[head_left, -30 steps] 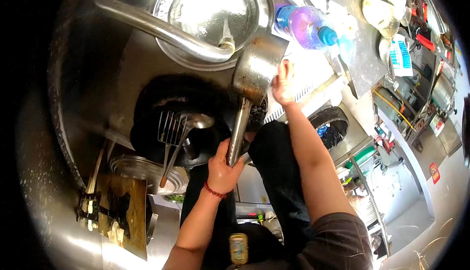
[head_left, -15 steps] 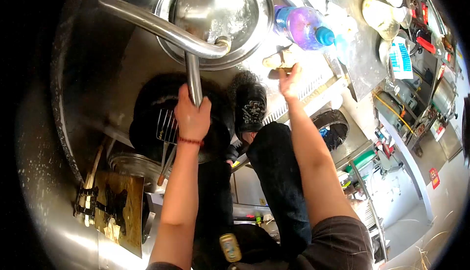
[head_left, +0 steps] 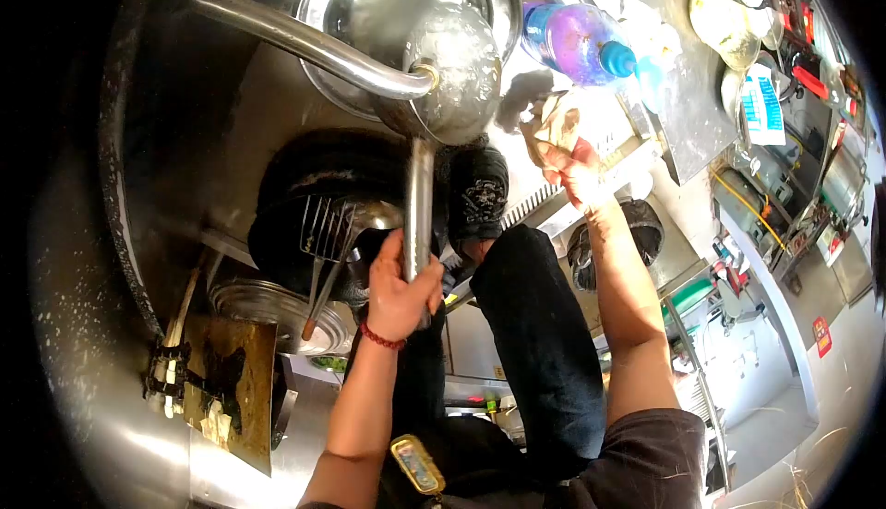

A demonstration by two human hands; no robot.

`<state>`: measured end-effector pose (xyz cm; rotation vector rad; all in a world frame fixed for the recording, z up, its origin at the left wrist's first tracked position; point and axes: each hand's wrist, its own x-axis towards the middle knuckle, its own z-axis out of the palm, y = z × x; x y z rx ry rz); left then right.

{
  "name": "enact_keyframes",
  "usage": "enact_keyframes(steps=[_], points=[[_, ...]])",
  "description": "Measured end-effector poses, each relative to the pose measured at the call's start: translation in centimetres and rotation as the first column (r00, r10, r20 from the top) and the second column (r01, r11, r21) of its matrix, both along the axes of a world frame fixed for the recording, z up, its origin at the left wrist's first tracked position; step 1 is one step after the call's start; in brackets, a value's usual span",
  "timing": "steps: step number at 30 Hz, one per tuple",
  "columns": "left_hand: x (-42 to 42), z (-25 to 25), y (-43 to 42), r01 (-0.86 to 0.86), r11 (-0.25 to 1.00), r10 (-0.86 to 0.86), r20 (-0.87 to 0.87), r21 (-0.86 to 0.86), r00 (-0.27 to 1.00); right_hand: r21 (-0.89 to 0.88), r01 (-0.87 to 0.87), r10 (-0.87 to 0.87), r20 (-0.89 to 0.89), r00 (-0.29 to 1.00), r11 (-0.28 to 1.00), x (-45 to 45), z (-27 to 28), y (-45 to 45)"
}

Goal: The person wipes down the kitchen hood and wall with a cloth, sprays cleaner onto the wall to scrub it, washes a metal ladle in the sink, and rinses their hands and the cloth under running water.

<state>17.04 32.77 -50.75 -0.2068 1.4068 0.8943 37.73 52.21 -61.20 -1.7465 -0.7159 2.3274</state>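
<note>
In the head view, my left hand [head_left: 399, 299] is wrapped round the metal handle of a large ladle [head_left: 452, 75]. The ladle's bowl looks full of water and sits below the end of the curved faucet pipe [head_left: 314, 43], over the near right rim of a round metal basin [head_left: 323, 1]. My right hand [head_left: 574, 175] pinches a crumpled beige cloth [head_left: 554, 126] above the bright counter, right of the ladle.
A purple bottle with a blue cap [head_left: 580, 43] lies beyond the cloth. Left of my knees are a black wok [head_left: 286, 186] and a slotted turner [head_left: 325, 227]. A dark bin [head_left: 637, 232] stands below my right forearm.
The ladle went from above the counter into the basin, then came up to the right with water in it. My right hand has picked up the cloth from the counter.
</note>
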Motion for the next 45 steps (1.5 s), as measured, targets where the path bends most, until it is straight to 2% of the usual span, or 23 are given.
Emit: enact_keyframes(steps=[2, 4, 5, 7, 8, 9, 10, 11, 12, 13, 14, 15, 18, 19, 22, 23, 25, 33, 37, 39, 42, 44, 45], points=[[0.8, 1.1, -0.7, 0.016, 1.000, -0.015, 0.071, -0.009, 0.997, -0.029, -0.002, 0.002, 0.022, 1.000, 1.000, 1.0, 0.1, -0.3], [1.8, 2.1, -0.9, -0.027, 0.999, 0.031, 0.118, -0.033, 0.993, -0.024, 0.312, -0.304, 0.169, 0.938, 0.950, 1.7, 0.5, -1.2], [2.3, 1.9, -1.1, -0.017, 0.999, 0.021, 0.129, -0.032, 0.991, 0.009, 0.229, -0.227, -0.084, 0.970, 0.973, 3.5, -0.7, -1.8], [3.3, 1.3, -1.7, 0.096, 0.994, -0.091, 0.096, -0.050, 0.991, 0.196, -0.128, 0.016, 0.489, 0.872, 0.972, 4.2, -3.9, -3.0], [4.0, 0.4, -2.3, 0.194, 0.981, -0.194, -0.001, -0.017, 0.981, 0.208, -0.509, 0.135, 0.820, 0.556, 0.835, 5.0, -5.7, -3.6], [4.5, -0.1, -2.9, 0.287, 0.958, -0.285, -0.103, 0.001, 0.953, 0.494, -0.705, -0.129, 0.853, 0.506, 0.508, 5.0, -7.3, -4.2], [4.5, 0.5, -1.9, 0.287, 0.955, -0.290, -0.038, -0.076, 0.956, 0.578, -0.679, -0.047, 0.776, 0.629, 0.452, 5.3, -10.5, -5.4], [4.4, 0.8, -0.7, 0.292, 0.946, -0.293, 0.020, -0.139, 0.956, 0.665, -0.634, 0.033, 0.679, 0.734, 0.395, 5.3, -14.0, -5.8], [4.8, 0.0, -1.5, 0.327, 0.938, -0.333, -0.040, -0.117, 0.942, 0.570, -0.012, -0.200, 0.307, 0.931, 0.822, 4.1, -15.7, -5.6], [5.2, -0.3, -1.7, 0.325, 0.938, -0.332, -0.042, -0.117, 0.942, 0.080, 0.575, -0.579, 0.046, 0.814, 0.814, 3.3, -17.3, -5.5], [5.2, -0.6, -1.8, 0.296, 0.954, -0.298, -0.072, -0.043, 0.952, 0.404, 0.092, -0.186, 0.199, 0.962, 0.910, 4.1, -19.4, -5.0], [5.0, -1.0, -1.8, 0.267, 0.963, -0.263, -0.104, 0.032, 0.959, 0.598, -0.391, 0.036, 0.517, 0.855, 0.700, 3.5, -19.8, -3.9], [4.5, -0.3, -1.9, 0.351, 0.936, -0.338, -0.211, 0.027, 0.917, 0.687, -0.684, 0.048, 0.696, 0.716, 0.244, 2.3, -13.6, -0.4], [4.2, -0.5, -1.6, 0.389, 0.921, -0.364, -0.282, 0.036, 0.888, 0.509, -0.504, 0.068, 0.653, 0.754, 0.697, 1.1, -10.0, 0.4], [3.7, 0.2, -1.0, 0.387, 0.922, -0.374, -0.274, -0.007, 0.886, 0.311, -0.690, 0.147, 0.842, 0.519, 0.653, 1.5, -8.4, -2.8], [3.6, 0.2, -0.7, 0.409, 0.911, -0.409, -0.223, -0.049, 0.885, 0.375, -0.799, 0.058, 0.890, 0.452, 0.470, 1.3, -9.7, -4.7], [3.7, 0.3, -0.5, 0.446, 0.891, -0.453, -0.211, -0.082, 0.866, 0.585, -0.709, 0.044, 0.758, 0.651, 0.394, 3.4, -18.3, -9.5], [3.8, -1.0, -2.7, 0.509, 0.857, -0.391, -0.541, 0.080, 0.745, 0.485, -0.434, 0.160, 0.507, 0.847, 0.759, 0.4, -10.3, -0.7], [2.6, -1.4, -4.3, 0.566, 0.824, -0.475, -0.493, 0.043, 0.729, 0.579, -0.765, 0.170, 0.754, 0.634, 0.283, 0.9, -10.7, -5.4], [1.8, -1.3, -5.3, 0.652, 0.758, -0.463, -0.697, 0.009, 0.547, 0.520, -0.850, 0.213, 0.823, 0.526, 0.090, 0.6, -13.3, -5.7], [0.9, -1.8, -6.4, 0.526, 0.850, -0.402, -0.686, -0.033, 0.606, 0.307, -0.933, 0.218, 0.939, 0.265, -0.186, -1.0, -15.1, -0.7], [0.5, -1.7, -5.9, 0.411, 0.910, -0.358, -0.611, -0.058, 0.706, 0.312, -0.948, 0.265, 0.921, 0.285, -0.068, -1.3, -15.8, 1.7], [0.1, -2.0, -4.9, 0.368, 0.926, -0.346, -0.565, -0.080, 0.749, 0.131, -0.990, 0.405, 0.909, 0.097, -0.056, -2.3, -14.1, 2.9]])
